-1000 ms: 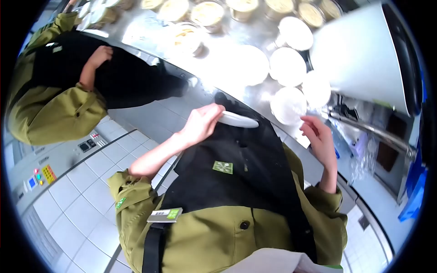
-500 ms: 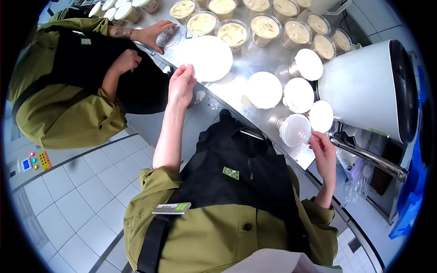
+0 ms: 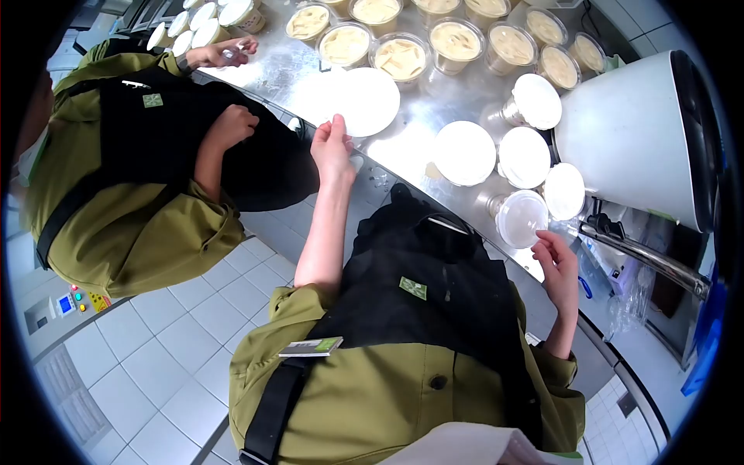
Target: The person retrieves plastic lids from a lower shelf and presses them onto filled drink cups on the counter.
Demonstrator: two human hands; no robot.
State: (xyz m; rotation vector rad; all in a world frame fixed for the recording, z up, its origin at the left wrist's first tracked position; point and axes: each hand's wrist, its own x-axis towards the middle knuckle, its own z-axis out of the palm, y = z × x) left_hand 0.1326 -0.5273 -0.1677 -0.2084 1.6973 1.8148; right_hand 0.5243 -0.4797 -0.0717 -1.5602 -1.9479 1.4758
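My left hand is closed at the near edge of a large white round lid, thumb and fingers pinching its rim. Whether a cup stands under that lid is hidden. Near the table's right corner stands a cup with a translucent lid. My right hand is beside that lid, fingers loosely bent and apart, fingertips close to its rim; nothing shows in its grasp. Around it are white-lidded cups, among them one in front, one to its right and one at the corner.
Several clear cups of pale filling stand at the back of the metal table. A large white appliance and a metal rail are on the right. A co-worker's hand with something clear is at the left, near more lidded cups.
My right hand has drawn slightly away from the translucent lid. My left hand keeps its place at the white lid. The co-worker's hand has moved left, taking a clear plastic item off the table.
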